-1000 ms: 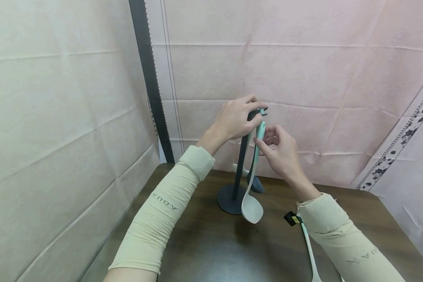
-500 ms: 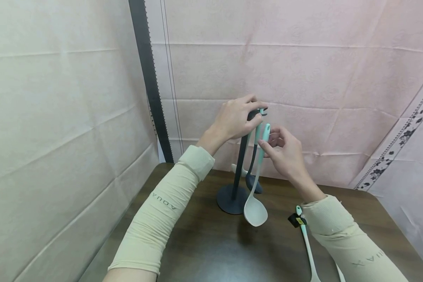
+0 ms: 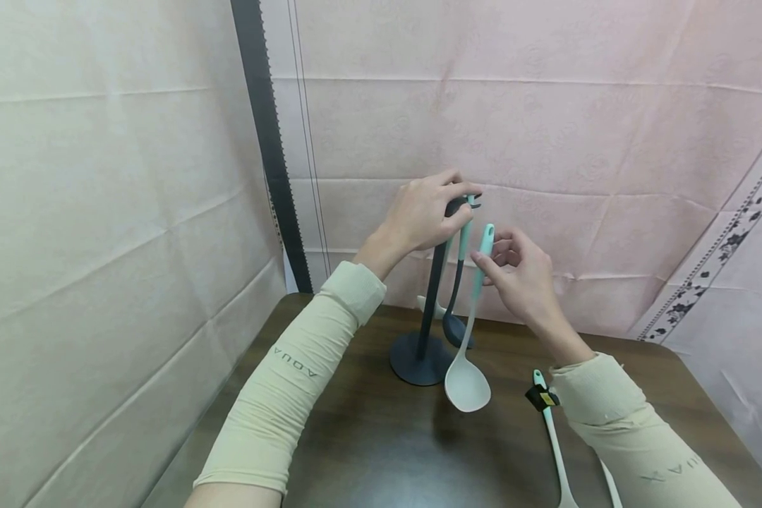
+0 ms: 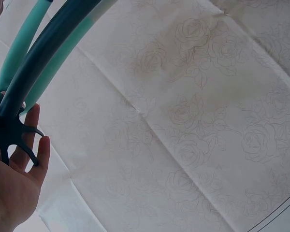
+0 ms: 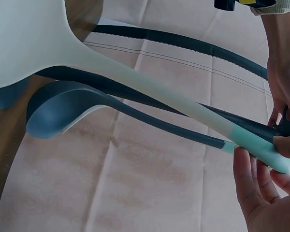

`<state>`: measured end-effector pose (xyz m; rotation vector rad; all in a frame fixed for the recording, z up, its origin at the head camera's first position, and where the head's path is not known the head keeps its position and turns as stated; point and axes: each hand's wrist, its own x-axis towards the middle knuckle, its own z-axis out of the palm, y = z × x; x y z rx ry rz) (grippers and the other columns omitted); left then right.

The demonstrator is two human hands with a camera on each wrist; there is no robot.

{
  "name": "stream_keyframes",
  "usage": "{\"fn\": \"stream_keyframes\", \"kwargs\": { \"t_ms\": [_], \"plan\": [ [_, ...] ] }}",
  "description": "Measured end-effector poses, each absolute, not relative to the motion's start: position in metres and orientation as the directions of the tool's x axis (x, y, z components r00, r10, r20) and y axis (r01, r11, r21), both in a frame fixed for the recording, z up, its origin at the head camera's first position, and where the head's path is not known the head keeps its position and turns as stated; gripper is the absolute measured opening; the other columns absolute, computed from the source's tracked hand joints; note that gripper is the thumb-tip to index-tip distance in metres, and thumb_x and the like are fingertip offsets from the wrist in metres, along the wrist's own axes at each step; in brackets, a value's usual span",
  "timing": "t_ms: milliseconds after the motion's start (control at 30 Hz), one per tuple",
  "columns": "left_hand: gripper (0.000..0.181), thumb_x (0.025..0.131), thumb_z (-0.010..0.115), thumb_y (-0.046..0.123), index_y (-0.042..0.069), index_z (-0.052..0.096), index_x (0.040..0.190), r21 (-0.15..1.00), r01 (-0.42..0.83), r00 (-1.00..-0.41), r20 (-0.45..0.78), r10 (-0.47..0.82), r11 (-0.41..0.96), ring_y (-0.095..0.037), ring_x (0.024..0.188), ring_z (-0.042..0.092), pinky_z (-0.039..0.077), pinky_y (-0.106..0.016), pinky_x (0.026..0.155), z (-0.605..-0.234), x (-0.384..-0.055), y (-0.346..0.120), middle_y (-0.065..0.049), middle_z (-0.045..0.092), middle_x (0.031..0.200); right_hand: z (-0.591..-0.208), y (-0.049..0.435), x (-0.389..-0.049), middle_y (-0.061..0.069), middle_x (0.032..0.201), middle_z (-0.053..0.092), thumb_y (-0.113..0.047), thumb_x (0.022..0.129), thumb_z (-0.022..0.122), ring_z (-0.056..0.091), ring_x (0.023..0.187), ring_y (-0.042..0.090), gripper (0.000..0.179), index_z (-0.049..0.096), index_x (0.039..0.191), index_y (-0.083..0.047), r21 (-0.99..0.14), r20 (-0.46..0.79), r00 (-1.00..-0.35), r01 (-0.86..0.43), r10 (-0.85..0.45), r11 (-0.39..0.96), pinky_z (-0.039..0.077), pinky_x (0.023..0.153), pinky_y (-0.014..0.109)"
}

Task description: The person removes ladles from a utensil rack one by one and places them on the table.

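Observation:
My left hand (image 3: 424, 210) holds the top of a dark upright utensil stand (image 3: 427, 317), its fingers around the hooked hub (image 4: 9, 128) in the left wrist view. Between thumb and fingers, my right hand (image 3: 519, 271) pinches the mint handle of a white ladle (image 3: 468, 386). That ladle tilts slightly, bowl down, in front of the stand and off the hooks. A dark blue ladle (image 5: 58, 108) with a mint handle hangs from the stand behind it. Another mint-handled utensil with a white end (image 3: 427, 303) hangs farther back, partly hidden by the pole.
On the brown table (image 3: 368, 437), a light utensil with a mint handle (image 3: 554, 451) and black tag (image 3: 542, 398) lies at the right. Beside it, a second pale handle (image 3: 609, 483) shows partly under the right sleeve. Cloth walls (image 3: 546, 141) stand behind and at both sides.
My right hand has moved right and slightly down with the white ladle, drawing it away from the stand and revealing more of the dark blue ladle. The left hand stays in place.

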<state>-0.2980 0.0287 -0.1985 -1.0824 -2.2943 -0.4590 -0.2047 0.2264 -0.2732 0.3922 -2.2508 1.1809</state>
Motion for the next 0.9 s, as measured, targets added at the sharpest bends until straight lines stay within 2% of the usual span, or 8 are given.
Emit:
{"fn": "stream_keyframes", "kwargs": {
  "t_ms": [367,733,900],
  "plan": [
    [0.048,0.103,0.047,0.043,0.03,0.066,0.145,0.075,0.792,-0.514,0.617,0.596,0.606,-0.012,0.077,0.053,0.043,-0.026,0.066,-0.198,-0.299,0.028,0.009,0.063,0.125,-0.273,0.232,-0.204,0.013,0.1,0.073,-0.034,0.1,0.075,0.074,0.078,0.028,0.042,0.06,0.127,-0.005,-0.66,0.588,-0.809,-0.473,0.01,0.584,0.06,0.06,0.026],
    [0.048,0.103,0.047,0.043,0.031,0.066,0.145,0.07,0.785,-0.522,0.611,0.596,0.616,-0.011,0.078,0.053,0.044,-0.027,0.067,-0.197,-0.299,0.029,0.009,0.062,0.125,-0.282,0.243,-0.208,0.014,0.098,0.073,-0.034,0.099,0.076,0.074,0.075,0.021,0.041,0.061,0.125,-0.006,-0.689,0.546,-0.837,-0.435,0.021,0.58,0.061,0.06,0.028],
    [0.047,0.102,0.048,0.042,0.031,0.066,0.145,0.075,0.788,-0.519,0.617,0.592,0.612,-0.011,0.079,0.053,0.044,-0.027,0.068,-0.198,-0.299,0.028,0.008,0.062,0.125,-0.287,0.247,-0.208,0.015,0.098,0.074,-0.036,0.099,0.075,0.076,0.076,0.027,0.043,0.06,0.126,-0.005,-0.698,0.519,-0.854,-0.407,0.024,0.589,0.061,0.06,0.027]
  ]
}}
